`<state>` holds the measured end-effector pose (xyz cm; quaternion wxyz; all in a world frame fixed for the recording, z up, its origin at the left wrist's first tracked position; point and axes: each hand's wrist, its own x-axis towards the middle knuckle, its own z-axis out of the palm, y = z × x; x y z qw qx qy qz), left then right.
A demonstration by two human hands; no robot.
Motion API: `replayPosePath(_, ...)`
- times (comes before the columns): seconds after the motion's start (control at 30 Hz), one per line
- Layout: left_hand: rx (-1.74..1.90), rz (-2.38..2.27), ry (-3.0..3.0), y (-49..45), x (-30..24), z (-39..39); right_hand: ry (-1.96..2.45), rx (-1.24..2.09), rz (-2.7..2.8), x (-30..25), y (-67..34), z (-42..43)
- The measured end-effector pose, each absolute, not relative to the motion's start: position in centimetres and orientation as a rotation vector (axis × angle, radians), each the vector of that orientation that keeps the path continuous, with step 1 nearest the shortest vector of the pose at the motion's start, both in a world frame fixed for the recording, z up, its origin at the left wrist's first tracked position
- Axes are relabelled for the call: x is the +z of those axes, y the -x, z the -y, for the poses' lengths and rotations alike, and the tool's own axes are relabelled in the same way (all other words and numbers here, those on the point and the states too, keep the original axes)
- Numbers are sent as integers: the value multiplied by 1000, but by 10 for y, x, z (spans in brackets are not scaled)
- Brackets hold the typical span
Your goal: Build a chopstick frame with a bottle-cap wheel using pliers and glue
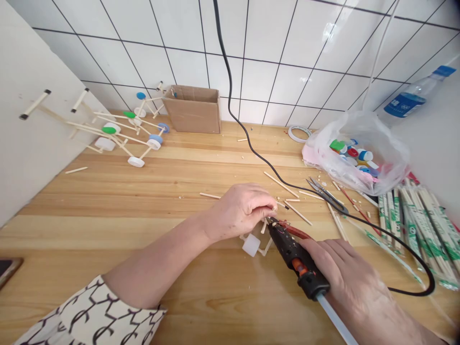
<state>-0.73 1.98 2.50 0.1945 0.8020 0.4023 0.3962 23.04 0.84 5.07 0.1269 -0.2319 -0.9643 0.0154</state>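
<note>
My right hand (pixel 347 273) is wrapped round a black hot glue gun (pixel 293 249), with a pale glue stick (pixel 336 318) sticking out of its back end. The gun's nozzle points up and left, right at the fingertips of my left hand (pixel 247 211). Those fingers are pinched together on a small wooden stick (pixel 275 208), mostly hidden by the hand. Just below them, a white bottle cap (pixel 251 245) and joined short sticks (pixel 266 247) form a small frame, partly covered by my hand and the gun. Red-handled pliers (pixel 296 232) lie behind the gun.
Stick-and-cap models (pixel 125 134) stand at back left, beside a cardboard box (pixel 194 110). A black cord (pixel 247 136) crosses the table. Scissors (pixel 327 196), loose sticks (pixel 280 184), a bag of caps (pixel 354 153), tape (pixel 299 134), wrapped chopsticks (pixel 420 225) and a bottle (pixel 413 96) occupy the right.
</note>
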Motion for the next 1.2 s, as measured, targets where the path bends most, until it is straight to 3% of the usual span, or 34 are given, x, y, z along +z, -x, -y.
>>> replayPosePath(0.93, 1159, -1142, -2254, 7, 20, -21, 674, -32, 2778, 45, -233, -12)
replayPosePath(1.2, 1116, -1166, -2272, 8, 20, -21, 780, 120, 2763, 35, -241, -11)
